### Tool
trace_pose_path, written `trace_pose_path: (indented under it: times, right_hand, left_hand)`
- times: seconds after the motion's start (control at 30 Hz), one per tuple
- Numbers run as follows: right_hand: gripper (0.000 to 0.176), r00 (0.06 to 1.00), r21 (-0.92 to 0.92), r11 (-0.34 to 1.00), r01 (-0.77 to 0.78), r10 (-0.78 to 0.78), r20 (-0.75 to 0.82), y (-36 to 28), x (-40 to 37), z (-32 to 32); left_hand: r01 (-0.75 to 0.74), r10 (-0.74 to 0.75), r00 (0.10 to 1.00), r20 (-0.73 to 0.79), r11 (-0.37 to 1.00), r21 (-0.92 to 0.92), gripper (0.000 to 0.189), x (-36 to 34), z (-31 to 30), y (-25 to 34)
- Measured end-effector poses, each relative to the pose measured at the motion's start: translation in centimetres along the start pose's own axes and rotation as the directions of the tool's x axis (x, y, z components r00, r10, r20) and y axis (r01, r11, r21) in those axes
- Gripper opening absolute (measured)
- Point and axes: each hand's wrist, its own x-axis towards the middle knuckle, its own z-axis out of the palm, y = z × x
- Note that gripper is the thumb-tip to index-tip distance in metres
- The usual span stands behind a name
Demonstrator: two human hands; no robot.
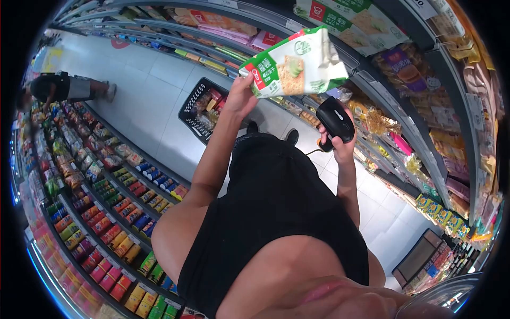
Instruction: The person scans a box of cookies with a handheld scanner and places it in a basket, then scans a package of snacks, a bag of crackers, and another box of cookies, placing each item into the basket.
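My left hand grips one end of a white, green and red packet of crackers. The packet is raised before the right-hand shelves, its printed cracker picture facing me. A black handheld barcode scanner is in my right hand, fingers wrapped around its handle and a cable hanging below. The scanner sits just below the packet's right end, apart from it. Similar green and white packs stand on the upper shelf behind.
A black shopping basket with packaged goods stands on the tiled floor left of my feet. Shelves of colourful packets run along the left. Another person is farther down the aisle. Bagged bread fills shelves on the right.
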Motion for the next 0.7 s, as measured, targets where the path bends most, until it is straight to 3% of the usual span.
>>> trace_pose_path:
  times: [0.13, 0.23, 0.27, 0.37, 0.4, 0.43, 0.5, 0.6, 0.7]
  right_hand:
    - [0.106, 1.0, 0.006, 1.0, -0.003, 0.003, 0.002, -0.2, -0.2, 0.3]
    - [0.105, 1.0, 0.012, 1.0, -0.011, 0.011, 0.002, 0.0, -0.2, 0.7]
    - [0.104, 1.0, 0.022, 1.0, -0.009, 0.009, 0.019, 0.1, -0.2, 0.8]
    - [0.103, 0.999, 0.057, 0.997, -0.046, 0.045, 0.012, -0.4, -0.4, 1.2]
    - [0.103, 0.999, 0.054, 0.997, -0.05, 0.05, 0.007, -0.6, -0.5, 1.3]
    - [0.103, 0.998, 0.051, 0.997, -0.055, 0.055, 0.001, -0.8, -0.6, 1.4]
    - [0.104, 0.998, 0.045, 0.997, -0.063, 0.063, 0.001, -0.6, -0.8, 1.3]
    - [0.102, 0.996, 0.037, 0.996, -0.085, 0.085, 0.017, -0.3, -1.0, 1.1]
    - [0.101, 0.995, 0.011, 0.995, -0.096, 0.096, 0.034, -0.4, -1.2, 1.5]
  left_hand:
    - [0.082, -0.099, 0.994, -0.054, 0.963, -0.258, 0.062, 0.3, 1.0, -0.7]
    - [0.328, -0.132, 0.929, 0.345, 0.724, -0.607, 0.075, 2.0, 1.8, -2.1]
    - [0.409, -0.157, 0.883, 0.443, 0.721, -0.559, 0.08, 2.6, 1.2, -3.1]
    - [0.405, -0.361, 0.913, 0.191, 0.864, -0.3, 0.071, 3.3, 0.8, -6.2]
    - [0.464, -0.44, 0.886, 0.147, 0.841, -0.278, 0.073, 3.0, 2.7, -5.8]
    - [0.556, -0.445, 0.83, 0.336, 0.708, -0.436, 0.073, 2.9, 3.1, -6.9]
    - [0.676, -0.446, 0.732, 0.515, 0.573, -0.464, 0.075, 2.8, 3.8, -8.4]
    - [0.801, -0.474, 0.599, 0.646, 0.385, -0.459, 0.076, 2.0, 4.4, -9.7]
    - [0.847, -0.484, 0.532, 0.695, 0.284, -0.45, 0.075, 1.4, 3.8, -11.1]
